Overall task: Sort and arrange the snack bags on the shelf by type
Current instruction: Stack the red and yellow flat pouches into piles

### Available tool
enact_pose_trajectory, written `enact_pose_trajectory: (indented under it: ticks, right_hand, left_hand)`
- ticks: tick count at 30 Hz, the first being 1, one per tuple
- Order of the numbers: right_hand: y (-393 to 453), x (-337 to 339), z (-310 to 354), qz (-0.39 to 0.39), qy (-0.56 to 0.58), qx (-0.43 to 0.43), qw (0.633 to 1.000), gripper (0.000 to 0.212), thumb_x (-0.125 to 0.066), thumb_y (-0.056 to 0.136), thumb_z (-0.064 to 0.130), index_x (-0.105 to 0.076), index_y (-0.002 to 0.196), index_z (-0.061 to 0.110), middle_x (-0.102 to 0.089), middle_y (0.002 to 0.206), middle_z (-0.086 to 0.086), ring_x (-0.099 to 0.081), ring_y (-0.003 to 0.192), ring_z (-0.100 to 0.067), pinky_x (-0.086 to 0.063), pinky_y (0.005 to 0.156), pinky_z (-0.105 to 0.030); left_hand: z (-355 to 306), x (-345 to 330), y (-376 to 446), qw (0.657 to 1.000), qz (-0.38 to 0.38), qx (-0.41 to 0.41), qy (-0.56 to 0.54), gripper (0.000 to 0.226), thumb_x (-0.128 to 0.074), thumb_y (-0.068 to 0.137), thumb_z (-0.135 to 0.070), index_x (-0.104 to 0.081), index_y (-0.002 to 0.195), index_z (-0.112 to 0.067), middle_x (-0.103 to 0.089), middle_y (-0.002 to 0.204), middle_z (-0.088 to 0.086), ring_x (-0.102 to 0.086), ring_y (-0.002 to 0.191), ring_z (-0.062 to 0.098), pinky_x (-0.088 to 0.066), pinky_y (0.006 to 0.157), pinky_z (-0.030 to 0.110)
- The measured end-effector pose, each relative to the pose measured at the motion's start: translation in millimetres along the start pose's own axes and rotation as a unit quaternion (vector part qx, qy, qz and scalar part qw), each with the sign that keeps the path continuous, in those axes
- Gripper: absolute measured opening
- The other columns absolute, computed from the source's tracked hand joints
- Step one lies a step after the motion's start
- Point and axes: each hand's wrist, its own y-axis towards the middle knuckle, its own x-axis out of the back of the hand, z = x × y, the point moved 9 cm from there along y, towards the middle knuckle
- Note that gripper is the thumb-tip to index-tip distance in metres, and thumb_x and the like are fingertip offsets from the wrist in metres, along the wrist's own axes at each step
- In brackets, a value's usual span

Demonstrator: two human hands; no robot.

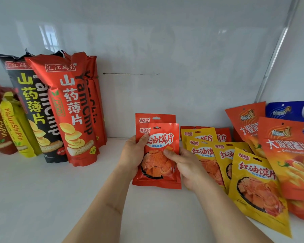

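Holding one small red snack bag [158, 155] upright on the white shelf [42, 190], left hand [132, 155] curled round its left edge, right hand [181, 163] pinching its right side, thumbs on front. Shiny red, white letters, orange squares pictured. Maybe touching another red bag [155, 118] behind; hard to tell. Yellow bags [258, 186] just beside.

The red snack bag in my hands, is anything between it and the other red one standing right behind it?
Nothing visible. Your left hand and right hand hold the red bag directly in front of the second red bag, overlapping its lower part. The yellow bags sit off to the right.
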Motion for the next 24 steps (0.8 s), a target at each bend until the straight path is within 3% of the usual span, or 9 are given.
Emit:
enact_pose_trajectory:
  ticks: [2, 4, 5, 7, 9, 12, 17, 20, 24]
  right_hand:
    - [3.2, -4.2, 2.1, -0.007, -0.001, 0.007, 1.0, 0.028, -0.077, 0.082, 0.023, -0.069, 0.109, 0.02, -0.076, 0.102, -0.004, -0.074, 0.092, -0.023, -0.058, 0.087, -0.047]
    - [9.2, -10.2, 3.2, -0.022, -0.006, 0.013, 1.0, 0.027, -0.077, 0.083, 0.023, -0.069, 0.108, 0.017, -0.077, 0.1, -0.004, -0.074, 0.089, -0.023, -0.059, 0.085, -0.045]
    - [13.2, -14.4, 2.9, -0.028, -0.008, 0.015, 0.999, 0.027, -0.077, 0.084, 0.024, -0.07, 0.108, 0.016, -0.077, 0.1, -0.004, -0.074, 0.089, -0.022, -0.059, 0.085, -0.045]
    - [22.8, -26.0, 0.7, -0.038, -0.01, 0.014, 0.999, 0.025, -0.077, 0.084, 0.026, -0.07, 0.107, 0.017, -0.077, 0.099, -0.004, -0.074, 0.089, -0.023, -0.059, 0.085, -0.046]
    - [31.2, -40.9, -2.7, -0.042, -0.005, 0.01, 0.999, 0.021, -0.075, 0.086, 0.024, -0.071, 0.104, 0.016, -0.077, 0.098, -0.005, -0.075, 0.086, -0.023, -0.06, 0.083, -0.045]
    - [42.8, -65.4, -11.3, -0.05, -0.007, -0.005, 0.999, 0.016, -0.074, 0.086, 0.022, -0.071, 0.099, 0.014, -0.077, 0.093, -0.006, -0.075, 0.081, -0.025, -0.061, 0.079, -0.045]
    - [65.4, -94.7, -25.0, -0.067, -0.047, 0.002, 0.997, 0.017, -0.076, 0.085, 0.024, -0.07, 0.097, 0.013, -0.076, 0.089, -0.004, -0.075, 0.077, -0.024, -0.061, 0.078, -0.043]
    - [71.2, -105.6, -19.2, -0.076, -0.093, 0.027, 0.992, 0.017, -0.072, 0.089, 0.029, -0.064, 0.099, 0.017, -0.072, 0.088, 0.002, -0.072, 0.074, -0.017, -0.058, 0.07, -0.032]
    - [77.8, -114.4, -15.9, -0.104, -0.163, 0.058, 0.979, 0.027, -0.068, 0.091, 0.036, -0.061, 0.108, 0.016, -0.07, 0.103, -0.002, -0.069, 0.087, -0.02, -0.056, 0.079, -0.035]
  left_hand:
    - [-13.7, 8.8, -1.4, 0.999, -0.026, -0.024, 0.032, 0.031, -0.061, 0.096, -0.044, -0.066, 0.117, -0.022, -0.077, 0.104, -0.003, -0.075, 0.089, 0.016, -0.061, 0.081, 0.038]
    - [-37.4, 27.0, -4.9, 0.978, -0.09, -0.093, 0.164, 0.041, -0.058, 0.098, -0.047, -0.059, 0.129, -0.02, -0.07, 0.116, -0.006, -0.068, 0.092, 0.01, -0.054, 0.074, 0.028]
    - [-51.1, 38.8, -9.5, 0.942, -0.146, -0.138, 0.27, 0.045, -0.055, 0.099, -0.048, -0.054, 0.134, -0.02, -0.066, 0.123, -0.005, -0.065, 0.097, 0.012, -0.051, 0.075, 0.03]
    - [-78.1, 53.7, -25.3, 0.82, -0.251, -0.254, 0.448, 0.042, -0.052, 0.101, -0.043, -0.056, 0.134, -0.018, -0.065, 0.125, -0.001, -0.065, 0.105, 0.021, -0.052, 0.076, 0.035]
    - [-86.8, 52.0, -37.3, 0.717, -0.266, -0.368, 0.528, 0.031, -0.051, 0.101, -0.035, -0.068, 0.115, -0.012, -0.071, 0.107, 0.004, -0.068, 0.091, 0.028, -0.052, 0.065, 0.037]
    - [-77.6, 59.9, -38.8, 0.643, -0.24, -0.427, 0.588, 0.026, -0.054, 0.096, -0.029, -0.071, 0.09, -0.01, -0.07, 0.085, 0.003, -0.066, 0.07, 0.026, -0.051, 0.054, 0.035]
    - [-60.0, 81.3, -31.8, 0.611, -0.21, -0.434, 0.628, 0.03, -0.048, 0.095, -0.029, -0.068, 0.078, -0.015, -0.066, 0.073, 0.0, -0.062, 0.06, 0.023, -0.05, 0.049, 0.033]
    - [-51.0, 87.8, -28.4, 0.612, -0.206, -0.437, 0.626, 0.03, -0.048, 0.094, -0.029, -0.068, 0.076, -0.016, -0.066, 0.073, -0.001, -0.062, 0.06, 0.023, -0.053, 0.055, 0.036]
    - [-46.1, 90.4, -19.2, 0.628, -0.201, -0.427, 0.618, 0.029, -0.049, 0.093, -0.027, -0.063, 0.07, -0.017, -0.062, 0.069, -0.001, -0.058, 0.058, 0.022, -0.047, 0.049, 0.032]
